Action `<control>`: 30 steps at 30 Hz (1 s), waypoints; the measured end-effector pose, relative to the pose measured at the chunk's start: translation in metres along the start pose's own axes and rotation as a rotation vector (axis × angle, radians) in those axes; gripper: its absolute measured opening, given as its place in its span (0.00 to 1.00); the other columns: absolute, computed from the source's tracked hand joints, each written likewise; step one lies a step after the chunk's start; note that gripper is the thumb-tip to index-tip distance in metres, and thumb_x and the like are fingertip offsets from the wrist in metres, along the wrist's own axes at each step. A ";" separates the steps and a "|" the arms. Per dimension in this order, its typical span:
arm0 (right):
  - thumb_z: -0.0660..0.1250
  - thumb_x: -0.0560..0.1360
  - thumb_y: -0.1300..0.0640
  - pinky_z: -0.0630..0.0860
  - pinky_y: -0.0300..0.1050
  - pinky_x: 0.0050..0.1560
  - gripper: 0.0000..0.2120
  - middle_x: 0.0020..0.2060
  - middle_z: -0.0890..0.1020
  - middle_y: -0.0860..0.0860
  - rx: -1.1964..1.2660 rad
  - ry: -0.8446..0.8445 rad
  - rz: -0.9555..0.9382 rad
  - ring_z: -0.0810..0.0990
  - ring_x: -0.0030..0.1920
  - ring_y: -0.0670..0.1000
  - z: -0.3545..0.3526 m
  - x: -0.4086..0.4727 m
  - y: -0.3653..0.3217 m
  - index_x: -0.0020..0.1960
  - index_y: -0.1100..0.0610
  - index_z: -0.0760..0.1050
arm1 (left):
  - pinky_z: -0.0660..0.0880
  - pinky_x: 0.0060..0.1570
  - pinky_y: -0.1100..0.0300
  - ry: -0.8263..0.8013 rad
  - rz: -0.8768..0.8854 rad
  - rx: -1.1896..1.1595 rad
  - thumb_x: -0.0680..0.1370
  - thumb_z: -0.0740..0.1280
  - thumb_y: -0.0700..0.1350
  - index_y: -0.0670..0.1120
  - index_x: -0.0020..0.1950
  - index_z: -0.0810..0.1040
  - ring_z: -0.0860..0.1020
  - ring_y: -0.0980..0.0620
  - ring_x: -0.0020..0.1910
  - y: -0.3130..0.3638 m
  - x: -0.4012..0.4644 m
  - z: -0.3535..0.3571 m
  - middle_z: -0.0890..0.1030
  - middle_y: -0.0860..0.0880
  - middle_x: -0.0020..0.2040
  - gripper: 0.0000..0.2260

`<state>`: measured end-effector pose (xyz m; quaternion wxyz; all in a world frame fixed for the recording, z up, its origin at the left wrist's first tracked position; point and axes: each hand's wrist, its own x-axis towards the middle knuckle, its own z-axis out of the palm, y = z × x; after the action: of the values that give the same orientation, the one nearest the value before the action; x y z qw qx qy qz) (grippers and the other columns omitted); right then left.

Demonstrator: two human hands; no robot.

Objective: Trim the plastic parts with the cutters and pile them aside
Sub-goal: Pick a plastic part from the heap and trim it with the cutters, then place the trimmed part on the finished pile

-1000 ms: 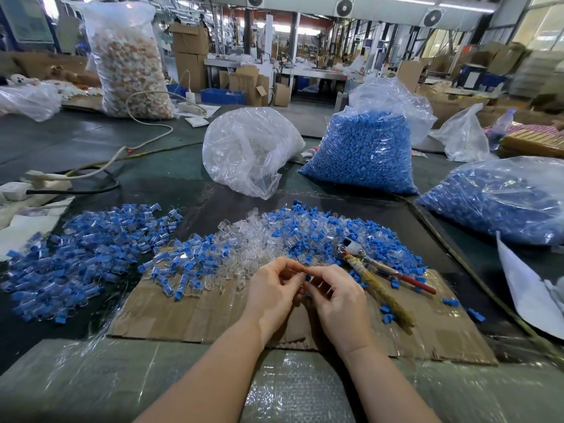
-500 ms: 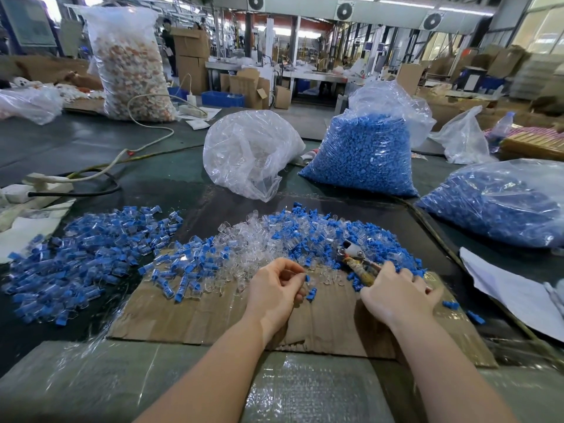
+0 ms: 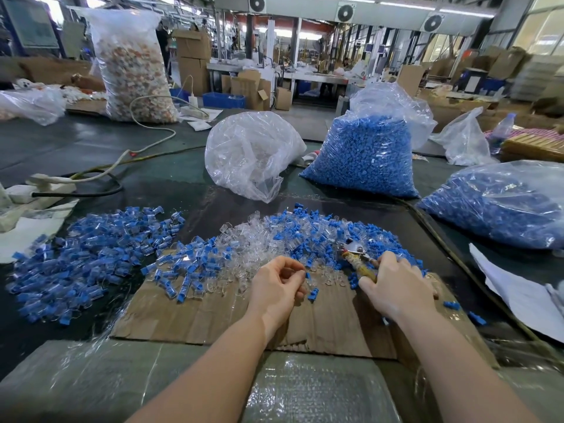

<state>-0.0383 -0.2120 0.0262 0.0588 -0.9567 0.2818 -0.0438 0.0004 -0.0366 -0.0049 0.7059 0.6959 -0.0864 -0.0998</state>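
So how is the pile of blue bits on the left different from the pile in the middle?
The left pile lies on the dark table; the middle pile sits partly on cardboard. The left pile looks almost all blue; the middle pile has a big clear patch. Both hands, left and right, work at the middle pile. Both piles are loose small plastic parts.

Dark green work table [image 3: 171, 166], partly wrapped in clear film at the near edge. Flat on it, a worn cardboard sheet [image 3: 213, 319] under a loose heap of clear and blue plastic parts [image 3: 262, 236]. Left of the cardboard, a separate pile of blue-capped parts [image 3: 79, 248] directly on the table. Farther back, a crumpled clear bag [image 3: 250, 154], a full bag of blue pieces [image 3: 363, 160], another at right [image 3: 500, 206]. White cable [image 3: 146, 145] and power strip [image 3: 39, 186] at left; white paper [image 3: 518, 294] at right.
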 end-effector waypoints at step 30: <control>0.60 0.69 0.65 0.69 0.50 0.42 0.05 0.40 0.74 0.58 0.757 -0.700 -0.201 0.74 0.40 0.55 -0.024 -0.045 -0.040 0.41 0.56 0.68 | 0.68 0.20 0.68 0.209 -0.171 -0.042 0.77 0.66 0.37 0.40 0.43 0.77 0.76 0.57 0.22 0.017 0.028 -0.024 0.79 0.44 0.31 0.03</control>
<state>-0.0574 -0.1566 0.0534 0.4864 -0.8482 0.1166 0.1741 0.0343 -0.0205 0.0107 0.7143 0.6925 0.0491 -0.0884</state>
